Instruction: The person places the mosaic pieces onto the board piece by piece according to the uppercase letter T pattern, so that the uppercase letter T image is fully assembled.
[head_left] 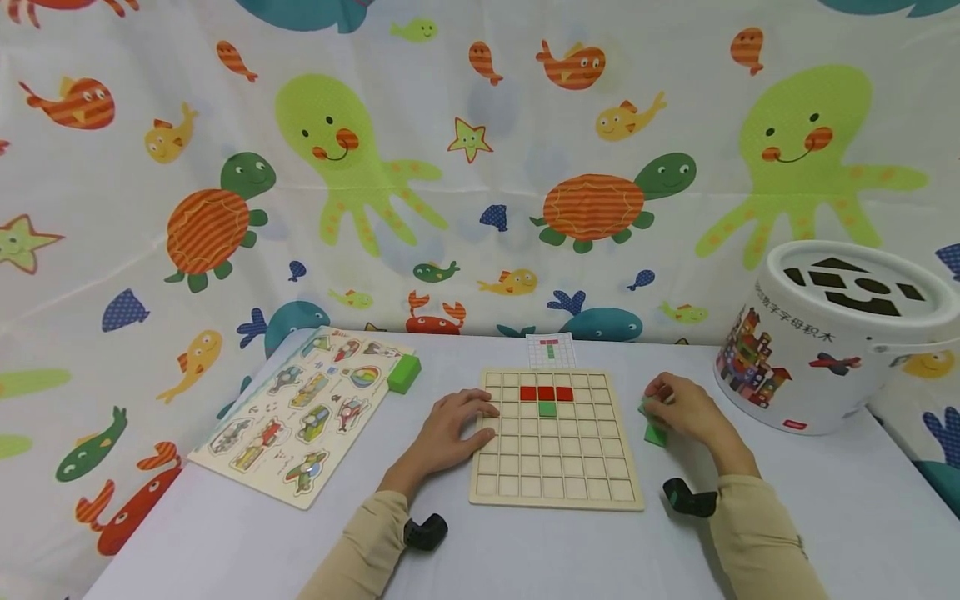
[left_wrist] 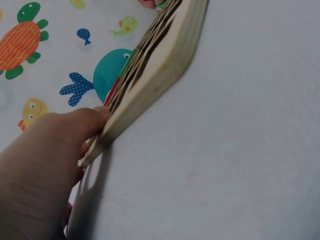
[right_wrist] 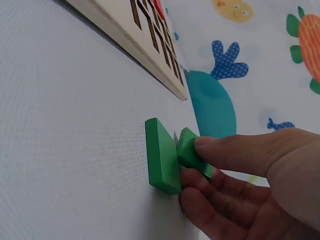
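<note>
- Left hand (head_left: 450, 429): grip wide, rests at left edge of wooden grid board (head_left: 555, 450), likely steadying it.
- Right hand (head_left: 686, 408): grip pinches 1 green tile (right_wrist: 186, 152), apparently for fine control.

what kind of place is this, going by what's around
Probably a children's play area, perhaps a makeshift one: a wooden grid board for coloured blocks, a picture puzzle, and a hanging cloth printed with cartoon sea animals.
</note>
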